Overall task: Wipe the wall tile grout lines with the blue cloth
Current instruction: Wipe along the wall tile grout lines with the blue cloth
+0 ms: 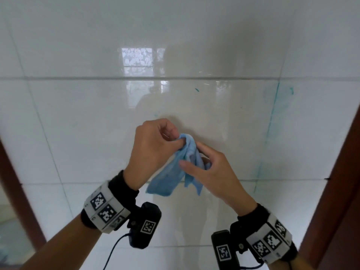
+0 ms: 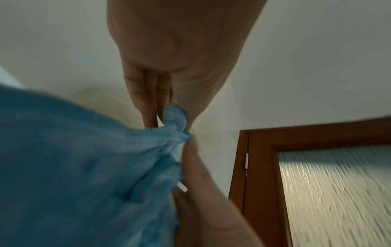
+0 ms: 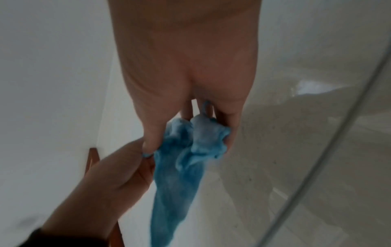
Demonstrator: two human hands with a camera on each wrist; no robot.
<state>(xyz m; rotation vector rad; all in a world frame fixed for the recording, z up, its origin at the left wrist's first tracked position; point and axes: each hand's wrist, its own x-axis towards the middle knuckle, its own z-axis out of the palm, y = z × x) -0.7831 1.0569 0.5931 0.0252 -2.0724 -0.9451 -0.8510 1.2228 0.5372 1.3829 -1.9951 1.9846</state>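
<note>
A light blue cloth (image 1: 171,172) hangs bunched between both hands, in front of a glossy white tiled wall (image 1: 97,114). My left hand (image 1: 155,145) pinches its top fold between thumb and fingers. My right hand (image 1: 204,166) grips the cloth just below, fingers curled into the folds. The left wrist view shows the cloth (image 2: 84,167) pinched at my left hand's fingertips (image 2: 180,123). In the right wrist view the cloth (image 3: 180,175) trails down from my right hand's fingers (image 3: 224,133). A horizontal grout line (image 1: 175,77) runs above the hands, and a vertical grout line (image 1: 271,121) stained teal lies to the right.
Brown wooden door frames stand at the right edge (image 1: 335,191) and at the lower left (image 1: 17,191). A frosted glass door panel (image 2: 338,200) sits in the frame. Teal smears (image 1: 288,90) mark the tile right of the stained grout, and a small teal fleck (image 1: 196,90) sits above the hands.
</note>
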